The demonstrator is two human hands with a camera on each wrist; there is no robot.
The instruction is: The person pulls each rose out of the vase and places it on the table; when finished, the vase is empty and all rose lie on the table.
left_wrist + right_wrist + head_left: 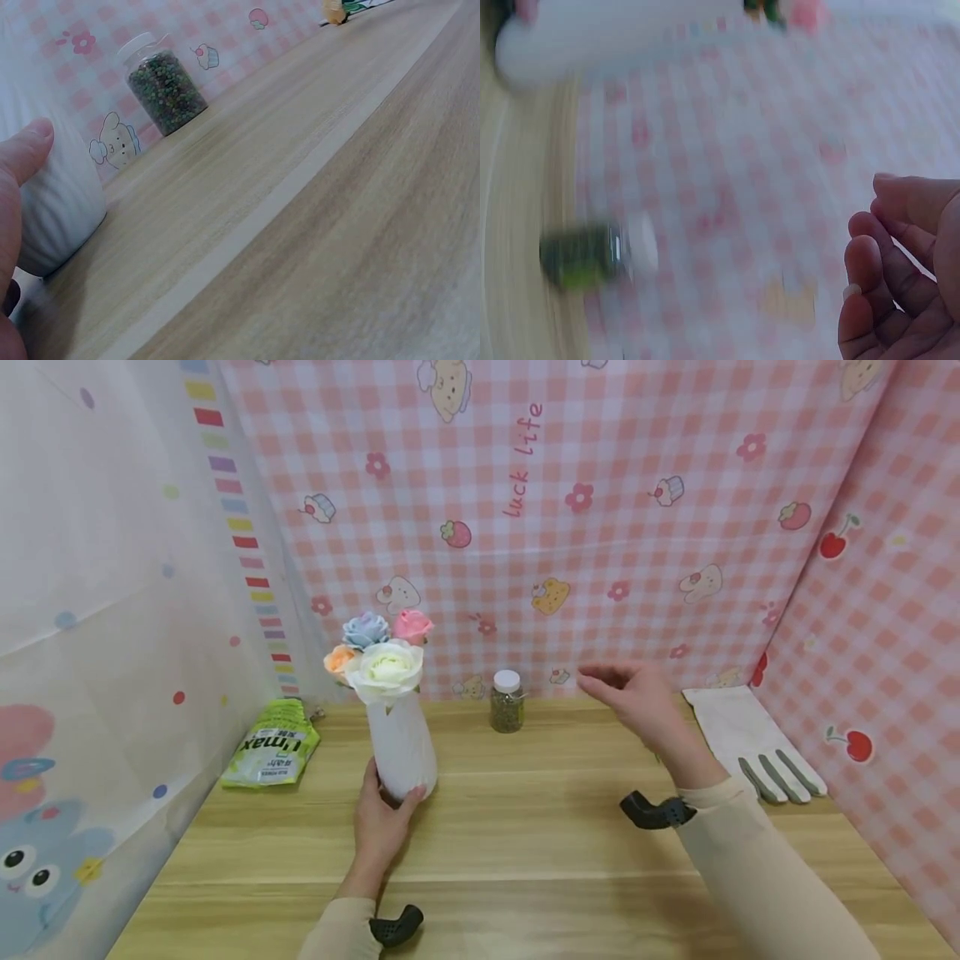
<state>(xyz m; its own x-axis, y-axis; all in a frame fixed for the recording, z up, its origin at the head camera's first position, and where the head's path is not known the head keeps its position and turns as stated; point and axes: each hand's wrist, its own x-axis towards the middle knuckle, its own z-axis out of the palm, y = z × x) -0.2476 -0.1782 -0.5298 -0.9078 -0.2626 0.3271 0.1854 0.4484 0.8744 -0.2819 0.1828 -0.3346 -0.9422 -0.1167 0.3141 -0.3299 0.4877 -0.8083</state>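
Note:
A white vase [403,752] stands left of the middle, its side finely ridged in the left wrist view. My left hand [382,818] grips it low down, with the thumb along its near side; the other fingers are partly hidden behind it. Out of its top come a white flower [386,670], a blue flower [366,631], a pink rose [413,626] and an orange flower [341,662]. My right hand [637,697] hovers above the table on the right, loosely bent and holding nothing. Between the hands, farther back, is a white-capped jar [507,714] of small dark-green grains.
A green bag [272,747] lies at the table's left edge. White gloves [750,735] with grey-striped fingers lie at the right. In the left wrist view, a small peach-coloured thing [334,11] with green beside it lies far back. Patterned cloth [570,543] hangs behind the table.

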